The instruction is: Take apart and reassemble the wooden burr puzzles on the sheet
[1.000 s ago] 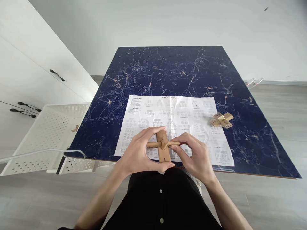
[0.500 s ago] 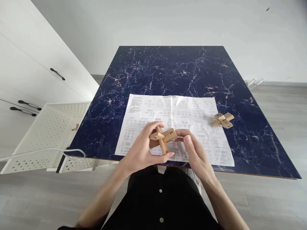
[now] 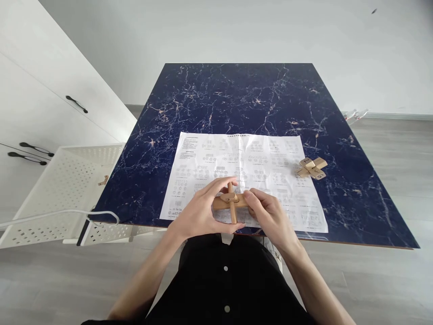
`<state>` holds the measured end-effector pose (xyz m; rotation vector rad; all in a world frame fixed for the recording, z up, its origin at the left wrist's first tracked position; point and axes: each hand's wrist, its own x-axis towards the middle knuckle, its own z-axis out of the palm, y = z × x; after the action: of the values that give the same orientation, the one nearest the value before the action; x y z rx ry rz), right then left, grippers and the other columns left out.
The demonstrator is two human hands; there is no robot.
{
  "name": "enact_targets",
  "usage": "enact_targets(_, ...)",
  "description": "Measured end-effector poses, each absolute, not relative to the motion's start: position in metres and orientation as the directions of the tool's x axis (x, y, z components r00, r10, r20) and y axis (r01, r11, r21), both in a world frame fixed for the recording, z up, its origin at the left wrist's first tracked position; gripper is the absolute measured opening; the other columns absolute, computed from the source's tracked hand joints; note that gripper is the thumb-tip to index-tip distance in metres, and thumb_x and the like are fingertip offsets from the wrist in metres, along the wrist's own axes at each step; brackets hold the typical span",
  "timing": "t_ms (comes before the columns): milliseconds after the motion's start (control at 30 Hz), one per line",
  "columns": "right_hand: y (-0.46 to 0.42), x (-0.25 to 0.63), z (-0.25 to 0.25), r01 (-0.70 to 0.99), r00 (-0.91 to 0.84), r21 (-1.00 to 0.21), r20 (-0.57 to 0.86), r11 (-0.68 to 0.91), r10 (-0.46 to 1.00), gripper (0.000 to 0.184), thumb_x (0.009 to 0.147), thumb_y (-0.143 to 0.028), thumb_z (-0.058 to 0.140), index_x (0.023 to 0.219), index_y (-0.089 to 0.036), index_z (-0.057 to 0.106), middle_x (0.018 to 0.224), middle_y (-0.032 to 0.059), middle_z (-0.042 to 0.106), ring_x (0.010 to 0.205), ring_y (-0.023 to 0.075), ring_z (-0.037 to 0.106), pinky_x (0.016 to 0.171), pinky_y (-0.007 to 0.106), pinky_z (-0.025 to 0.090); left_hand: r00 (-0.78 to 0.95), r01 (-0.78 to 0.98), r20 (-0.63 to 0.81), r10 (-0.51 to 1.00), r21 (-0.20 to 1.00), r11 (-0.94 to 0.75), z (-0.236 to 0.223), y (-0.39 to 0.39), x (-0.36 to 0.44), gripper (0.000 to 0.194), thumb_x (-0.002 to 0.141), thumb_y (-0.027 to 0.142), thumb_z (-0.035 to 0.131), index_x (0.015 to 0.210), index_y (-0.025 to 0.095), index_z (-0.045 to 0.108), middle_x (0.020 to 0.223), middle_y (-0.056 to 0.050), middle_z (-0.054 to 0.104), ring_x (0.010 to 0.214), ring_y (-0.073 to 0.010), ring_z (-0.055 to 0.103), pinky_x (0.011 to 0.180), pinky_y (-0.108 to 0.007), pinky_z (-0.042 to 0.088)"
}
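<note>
1. Gripping the wooden assembly (image 3: pixel 227 201) with the left hand (image 3: pixel 198 211): curved like a C, with fingertips at the far end of the thin rod (image 3: pixel 233 212) and thumb at its near end.
2. Pinching the right end of the assembly's crosswise piece (image 3: pixel 241 200) with the right hand (image 3: pixel 274 217), thumb on top, fingers curled, some fingertips hidden beneath or behind.
3. Held so between both sets of fingers, above the near part of the printed sheet (image 3: pixel 237 155), with rod and crosswise piece crossing and a rounded block end (image 3: pixel 227 197) on top, near the middle.
4. Spread flat under and beyond the fingers of both hands: creased white paper with rows of small diagrams, too small to read.
5. Beyond the right hand's fingers and farther right, at the sheet's right edge: resting as a second wooden assembly (image 3: pixel 311 168), crossed, with a 2 and a 6 visible.
6. Reaching far past all the fingertips: dark blue, veined like marble, as the table (image 3: pixel 250 95).
7. Well to the left of the left fingers, beside the table: standing as a white perforated basket (image 3: pixel 47 194), with a small wooden piece (image 3: pixel 103 180) inside near its right side.
8. Also left of those fingers: running across the basket and looping over the table's near corner as a white cable (image 3: pixel 67 211).
</note>
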<state>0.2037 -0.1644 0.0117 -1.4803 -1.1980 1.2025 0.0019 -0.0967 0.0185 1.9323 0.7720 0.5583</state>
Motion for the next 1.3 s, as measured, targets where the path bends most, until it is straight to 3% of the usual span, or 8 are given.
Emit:
enact_targets(133,-0.164,0.204,0.012,0.204,0.106,-0.966,-0.140,-0.160,0.984,0.058,0.107,-0.065,0.054,0.068,-0.024,0.040,0.061,-0.0056,0.033,0.054,0.0114,0.028,0.048,0.028,0.025,0.696,0.199,0.133,0.706,0.909,-0.367,0.013,-0.097,0.001,0.081,0.082,0.050,0.095,0.153,0.036,0.057,0.155,-0.008,0.062,0.143,-0.0329,0.062,0.121,-0.050,0.054)
enact_targets(300,-0.165,0.202,0.009,0.291,0.135,-0.946,-0.109,-0.144,0.985,0.052,0.109,-0.057,0.052,0.070,-0.024,0.041,0.060,-0.0058,0.034,0.054,0.0113,0.029,0.047,0.027,0.026,0.644,0.211,0.154,0.749,0.906,-0.367,0.009,-0.100,-0.003,0.027,0.111,0.042,0.063,0.131,0.030,0.077,0.162,-0.007,0.061,0.146,-0.0319,0.063,0.118,-0.050,0.058)
enact_targets(600,-0.160,0.198,0.014,0.359,0.162,-0.927,-0.051,-0.107,0.986,0.048,0.106,-0.045,0.056,0.068,-0.024,0.035,0.061,-0.0056,0.032,0.054,0.0110,0.028,0.047,0.025,0.028,0.501,0.182,0.270,0.823,0.896,-0.404,0.006,-0.110,0.002,0.020,0.109,0.035,0.067,0.118,0.025,0.082,0.156,-0.008,0.067,0.139,-0.0303,0.070,0.114,-0.050,0.063)
enact_targets(833,-0.162,0.201,0.013,0.343,0.107,-0.933,-0.075,-0.108,0.991,0.050,0.112,-0.052,0.051,0.071,-0.024,0.042,0.060,-0.0056,0.037,0.052,0.0113,0.035,0.048,0.026,0.034,0.489,0.181,0.260,0.833,0.904,-0.388,0.010,-0.109,0.000,0.020,0.109,0.035,0.067,0.118,0.026,0.083,0.152,-0.007,0.071,0.142,-0.0308,0.067,0.115,-0.050,0.062)
enact_targets(900,-0.163,0.202,0.012,0.330,0.092,-0.944,0.000,-0.030,0.996,0.041,0.110,-0.057,0.056,0.085,-0.024,0.056,0.073,-0.0013,0.057,0.063,0.0153,0.056,0.060,0.029,0.051,0.477,0.183,0.244,0.844,0.912,-0.367,0.012,-0.109,-0.001,0.022,0.109,0.039,0.067,0.116,0.026,0.083,0.150,-0.007,0.072,0.140,-0.0318,0.069,0.114,-0.051,0.062)
enact_targets(967,-0.165,0.203,0.010,0.345,0.038,-0.933,0.121,0.100,0.992,0.044,0.100,-0.062,0.073,0.120,-0.025,0.063,0.113,0.0087,0.071,0.101,0.0257,0.072,0.087,0.041,0.063,0.474,0.177,0.236,0.848,0.918,-0.354,0.014,-0.109,-0.003,0.023,0.109,0.042,0.067,0.115,0.027,0.083,0.149,-0.007,0.073,0.139,-0.0325,0.069,0.114,-0.053,0.062)
enact_targets(1067,-0.166,0.204,0.008,0.391,-0.113,-0.893,0.192,0.221,0.975,0.094,0.084,-0.060,0.091,0.160,-0.033,0.041,0.163,0.0164,0.049,0.145,0.0380,0.056,0.111,0.059,0.058,0.497,0.152,0.233,0.836,0.925,-0.348,0.015,-0.108,-0.005,0.022,0.108,0.041,0.068,0.117,0.029,0.083,0.155,-0.006,0.068,0.142,-0.0330,0.066,0.111,-0.052,0.064)
enact_targets(1300,-0.168,0.213,0.010,0.343,-0.119,-0.908,0.212,0.241,0.970,0.087,0.088,-0.043,0.092,0.161,-0.036,0.044,0.162,0.0124,0.055,0.140,0.0347,0.063,0.115,0.058,0.057,0.509,0.139,0.214,0.834,0.936,-0.324,0.017,-0.102,-0.015,0.020,0.108,0.040,0.068,0.113,0.029,0.085,0.163,-0.005,0.060,0.148,-0.0343,0.060,0.111,-0.050,0.064)
